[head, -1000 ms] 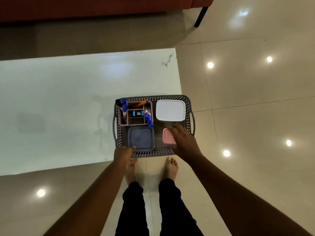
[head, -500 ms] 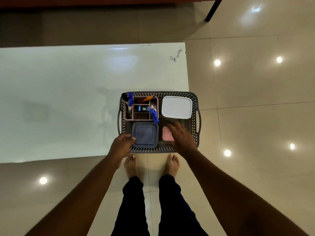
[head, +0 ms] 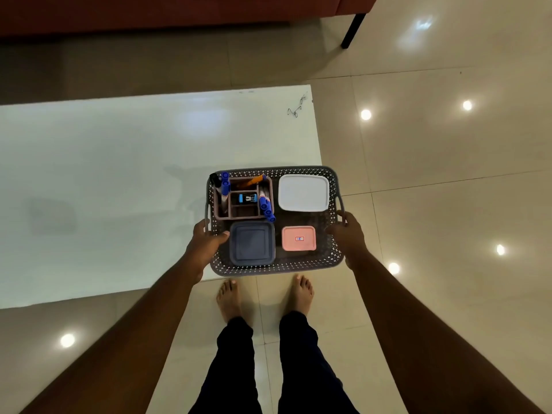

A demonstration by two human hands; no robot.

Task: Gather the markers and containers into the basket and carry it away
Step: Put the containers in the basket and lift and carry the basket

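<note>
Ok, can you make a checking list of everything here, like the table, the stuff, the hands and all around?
Surface: white table, glossy, small scribble near its far right corner.
Job's things: grey basket at the table's near right corner, holding a brown organizer with blue markers, a white container, a dark blue container and a pink container.
Clutter: nothing seen.
Hands: left hand grips the basket's left side; right hand grips its right handle.
Cables: nothing seen.
Surroundings: shiny tiled floor with light reflections, bare feet, red furniture at the top.
</note>
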